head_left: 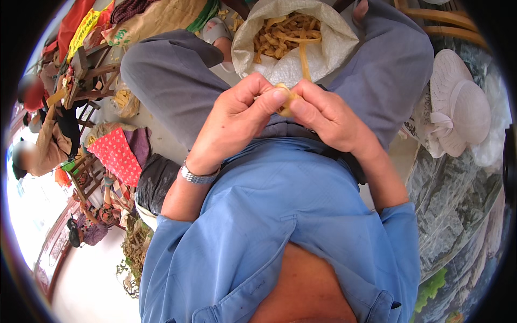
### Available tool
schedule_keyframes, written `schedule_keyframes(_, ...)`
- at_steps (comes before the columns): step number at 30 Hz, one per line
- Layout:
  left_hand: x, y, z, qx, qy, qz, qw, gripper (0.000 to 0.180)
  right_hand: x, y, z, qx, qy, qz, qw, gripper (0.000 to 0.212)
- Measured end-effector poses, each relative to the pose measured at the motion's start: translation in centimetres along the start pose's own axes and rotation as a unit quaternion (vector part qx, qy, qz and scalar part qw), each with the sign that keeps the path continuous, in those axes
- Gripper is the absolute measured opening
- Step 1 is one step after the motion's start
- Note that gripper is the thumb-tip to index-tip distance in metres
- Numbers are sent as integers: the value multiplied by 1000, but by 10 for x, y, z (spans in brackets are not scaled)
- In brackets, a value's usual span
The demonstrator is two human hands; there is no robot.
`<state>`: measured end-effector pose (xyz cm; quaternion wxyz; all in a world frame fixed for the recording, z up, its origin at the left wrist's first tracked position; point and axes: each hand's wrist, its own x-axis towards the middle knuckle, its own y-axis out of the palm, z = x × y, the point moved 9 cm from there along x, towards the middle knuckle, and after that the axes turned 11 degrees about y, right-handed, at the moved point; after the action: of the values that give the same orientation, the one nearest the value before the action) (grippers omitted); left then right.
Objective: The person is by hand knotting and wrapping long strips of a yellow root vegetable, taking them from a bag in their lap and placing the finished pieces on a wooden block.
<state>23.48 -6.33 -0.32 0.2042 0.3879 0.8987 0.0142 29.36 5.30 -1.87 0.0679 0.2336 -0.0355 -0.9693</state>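
Observation:
Both my hands meet over my lap, pinching a tan strip [284, 109] that is bunched into a small folded piece. My left hand [243, 110] grips its left side with thumb and bent fingers. From the other side my right hand [326, 116] presses it between thumb and forefinger. A flat length of the same strip [304, 62] runs up from my hands into a white woven sack [344, 37]. Inside the sack's wide mouth lies a heap of tan strips [280, 40]. The strip's exact folds are partly hidden by my fingers.
The sack stands between my knees. On the right a pale sun hat [469, 112] rests by clear plastic sheeting [452, 199]. At left are a black bag [157, 183], a red patterned cloth [116, 156] and a bag of strips [126, 102]. Several people sit farther left among wooden chairs.

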Motion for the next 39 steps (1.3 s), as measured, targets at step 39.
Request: schedule_keyframes(39,54,-33,-52,59,-3,107,992,15,5,-29,106,-434,-299,-166,833,15)
